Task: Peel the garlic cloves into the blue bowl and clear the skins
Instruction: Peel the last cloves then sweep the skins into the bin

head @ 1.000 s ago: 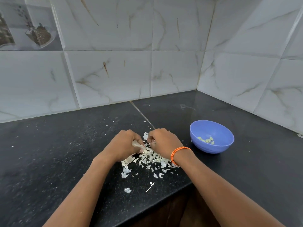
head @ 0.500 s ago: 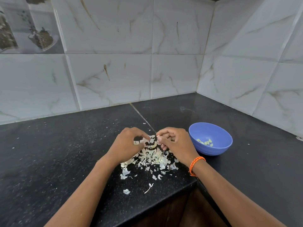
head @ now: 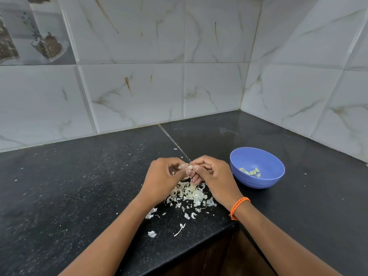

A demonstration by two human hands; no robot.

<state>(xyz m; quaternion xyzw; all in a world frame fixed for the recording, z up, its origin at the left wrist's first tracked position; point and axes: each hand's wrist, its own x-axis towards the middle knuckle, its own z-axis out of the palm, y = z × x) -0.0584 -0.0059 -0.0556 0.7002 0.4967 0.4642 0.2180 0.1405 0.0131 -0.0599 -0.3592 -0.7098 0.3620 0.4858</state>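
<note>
My left hand and my right hand meet above the black counter, and both pinch a small garlic clove between their fingertips. A thin strip of skin hangs down from the clove. Under the hands lies a heap of white garlic skins, with a few loose flakes nearer the counter's front edge. The blue bowl stands just right of my right hand and holds several peeled cloves.
The black counter runs into a corner of white marble-look wall tiles. Its front edge steps in just below the skins. An orange band circles my right wrist.
Both hands have risen off the skin heap and come together at the fingertips on the clove. A strip of skin now hangs below them.
</note>
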